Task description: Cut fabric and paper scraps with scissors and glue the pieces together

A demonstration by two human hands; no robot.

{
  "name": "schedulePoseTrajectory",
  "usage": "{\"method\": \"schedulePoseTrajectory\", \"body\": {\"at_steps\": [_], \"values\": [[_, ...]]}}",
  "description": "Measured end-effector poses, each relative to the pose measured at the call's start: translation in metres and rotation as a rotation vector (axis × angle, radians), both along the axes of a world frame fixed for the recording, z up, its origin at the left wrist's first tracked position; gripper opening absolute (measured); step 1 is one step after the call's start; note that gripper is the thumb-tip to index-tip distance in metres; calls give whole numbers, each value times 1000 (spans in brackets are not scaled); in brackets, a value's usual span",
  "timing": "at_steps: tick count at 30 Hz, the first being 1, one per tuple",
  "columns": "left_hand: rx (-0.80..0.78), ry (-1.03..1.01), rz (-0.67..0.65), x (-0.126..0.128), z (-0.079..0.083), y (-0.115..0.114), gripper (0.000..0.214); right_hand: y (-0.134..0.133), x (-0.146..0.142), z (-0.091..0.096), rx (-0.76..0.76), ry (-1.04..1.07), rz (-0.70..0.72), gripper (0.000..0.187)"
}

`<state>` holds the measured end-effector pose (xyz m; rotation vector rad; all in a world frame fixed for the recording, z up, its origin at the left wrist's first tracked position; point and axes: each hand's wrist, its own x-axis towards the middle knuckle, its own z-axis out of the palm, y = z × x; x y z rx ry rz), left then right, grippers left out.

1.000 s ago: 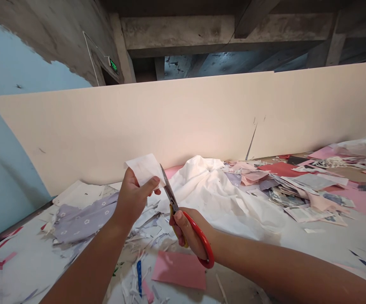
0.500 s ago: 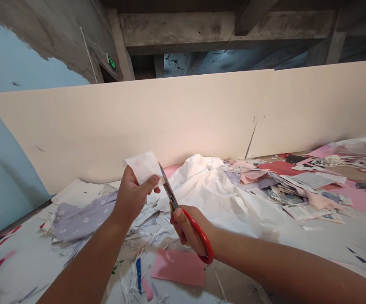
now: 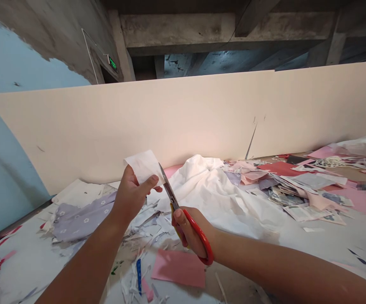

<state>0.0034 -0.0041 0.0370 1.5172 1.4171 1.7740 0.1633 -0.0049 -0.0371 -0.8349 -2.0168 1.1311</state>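
Pinched between the thumb and fingers of my left hand (image 3: 135, 190) is a small piece of white cloth or paper (image 3: 143, 166), held up above the table. My right hand (image 3: 191, 230) grips a pair of scissors (image 3: 170, 190) with red handles, its fingers through the loops. The blades point up and away, along the right edge of the white piece, and look nearly closed. Below the scissors lies a pink rectangle (image 3: 179, 268) of paper or cloth. A crumpled white cloth (image 3: 208, 190) is heaped behind my right hand.
Purple flowered fabric (image 3: 81, 217) lies at the left. Thin white scraps (image 3: 151, 232) litter the table's middle. Stacked paper and cloth pieces (image 3: 296, 192) are at the right, near a red sheet (image 3: 280, 168). A tall cream board (image 3: 170, 118) stands along the back.
Almost nothing differs. The white piece has tilted very slightly in my left hand, and the scissors stay beside its right edge.
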Motion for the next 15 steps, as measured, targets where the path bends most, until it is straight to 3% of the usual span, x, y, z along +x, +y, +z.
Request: {"method": "schedulePoseTrajectory", "body": {"at_steps": [6, 15], "values": [[-33, 76, 34, 3, 2, -2, 40, -2, -1, 3, -18, -1, -23, 51], [-11, 23, -84, -3, 3, 3, 37, -2, -2, 0, -11, 0, -25, 50]]}}
